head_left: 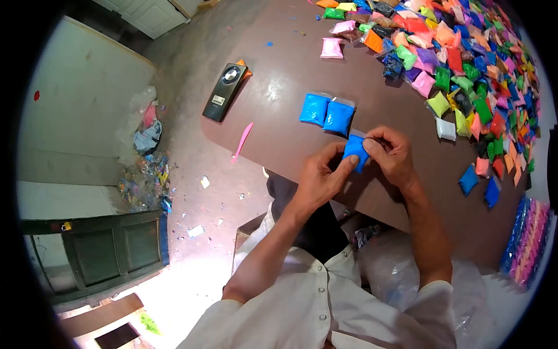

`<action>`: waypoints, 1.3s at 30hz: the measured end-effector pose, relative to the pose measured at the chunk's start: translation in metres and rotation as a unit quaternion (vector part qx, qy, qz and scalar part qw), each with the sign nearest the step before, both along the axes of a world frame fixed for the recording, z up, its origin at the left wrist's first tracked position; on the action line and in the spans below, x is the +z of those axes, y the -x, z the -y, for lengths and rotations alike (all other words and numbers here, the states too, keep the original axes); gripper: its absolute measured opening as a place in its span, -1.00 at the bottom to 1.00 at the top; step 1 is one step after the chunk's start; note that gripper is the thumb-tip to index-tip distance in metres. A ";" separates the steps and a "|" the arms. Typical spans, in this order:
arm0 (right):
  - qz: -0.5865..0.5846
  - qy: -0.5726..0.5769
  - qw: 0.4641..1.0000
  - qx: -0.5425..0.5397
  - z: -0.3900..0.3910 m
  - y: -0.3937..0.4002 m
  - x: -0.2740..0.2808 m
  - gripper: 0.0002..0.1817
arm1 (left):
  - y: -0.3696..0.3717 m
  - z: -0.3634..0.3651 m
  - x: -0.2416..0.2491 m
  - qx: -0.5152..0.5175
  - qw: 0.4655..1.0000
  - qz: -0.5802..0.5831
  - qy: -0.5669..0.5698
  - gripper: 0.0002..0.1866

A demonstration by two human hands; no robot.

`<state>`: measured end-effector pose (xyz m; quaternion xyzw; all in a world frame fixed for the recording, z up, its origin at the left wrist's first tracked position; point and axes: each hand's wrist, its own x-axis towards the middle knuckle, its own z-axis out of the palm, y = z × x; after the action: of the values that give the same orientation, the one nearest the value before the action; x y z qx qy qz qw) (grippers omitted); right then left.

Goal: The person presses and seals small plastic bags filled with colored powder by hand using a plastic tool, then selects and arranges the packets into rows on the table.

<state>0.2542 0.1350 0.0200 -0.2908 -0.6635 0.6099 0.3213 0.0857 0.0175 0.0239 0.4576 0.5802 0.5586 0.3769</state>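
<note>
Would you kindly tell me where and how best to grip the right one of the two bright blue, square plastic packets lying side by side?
I'd pinch the right edge of this bright blue plastic packet, coming from the right: that side faces bare brown table, whereas its left side sits against the other blue packet. Its pillowy body should give some grip.

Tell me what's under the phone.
Under the phone is the table, and something orange pokes out at its upper end. The phone hides the rest, so how far the orange thing reaches, or whether anything else lies there, can't be seen.
</note>
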 end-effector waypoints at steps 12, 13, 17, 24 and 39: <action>0.070 0.019 0.990 -0.121 0.034 -0.009 0.017 -0.82 | 0.003 0.007 -0.007 -0.038 0.999 0.010 0.008 -0.70; 0.085 0.040 0.983 -0.158 0.040 -0.011 0.020 -0.82 | 0.002 0.009 -0.011 -0.023 1.000 -0.005 -0.014 -0.68; 0.081 0.004 0.981 -0.175 0.043 -0.030 -0.010 -0.82 | 0.005 0.015 -0.012 -0.016 0.999 -0.018 -0.034 -0.66; 0.159 -0.113 0.951 -0.239 0.057 -0.010 -0.001 -0.72 | 0.029 0.051 -0.001 -0.003 0.996 -0.088 -0.025 -0.66; 0.329 -0.369 0.838 -0.230 0.115 -0.006 0.000 -0.52 | 0.173 0.094 -0.018 0.180 0.863 -0.471 -0.040 -0.77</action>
<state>0.2606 0.0199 0.0205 -0.4787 -0.8201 0.0971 0.2982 -0.0874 -0.0763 0.0055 0.5682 0.7380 0.3578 -0.0669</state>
